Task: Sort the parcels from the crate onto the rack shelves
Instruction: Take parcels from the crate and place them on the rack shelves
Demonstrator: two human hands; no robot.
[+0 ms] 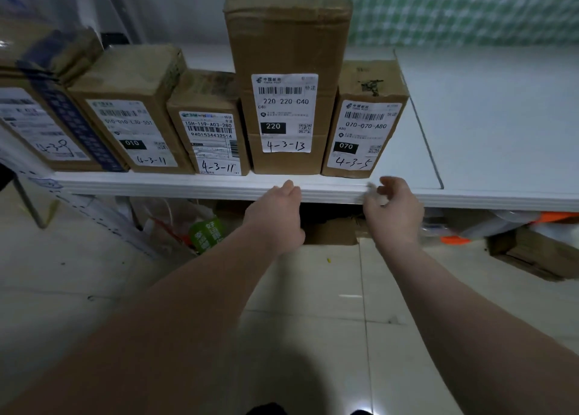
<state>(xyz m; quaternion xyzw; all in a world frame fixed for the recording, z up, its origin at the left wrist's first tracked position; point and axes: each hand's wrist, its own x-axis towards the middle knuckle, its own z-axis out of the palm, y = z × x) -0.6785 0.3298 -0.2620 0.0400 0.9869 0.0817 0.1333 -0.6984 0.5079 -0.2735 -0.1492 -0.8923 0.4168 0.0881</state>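
Several brown cardboard parcels stand in a row on the white rack shelf (488,126). A tall parcel marked 4-3-13 (286,54) is in the middle, and a short parcel marked 4-3-5 (369,79) sits right of it. Two parcels marked 4-3-11 (131,76) (206,95) stand to the left. My left hand (277,214) hovers at the shelf's front edge below the tall parcel, fingers loosely curled, holding nothing. My right hand (396,209) is below the 4-3-5 parcel, blurred, fingers loosely curled and empty.
The shelf's right half is bare white board with a seam (419,123). Under the shelf lie a green bag (206,233), cardboard boxes (532,251) and orange wrapping (557,217). A larger parcel with blue tape (47,95) stands at far left. The floor is tiled.
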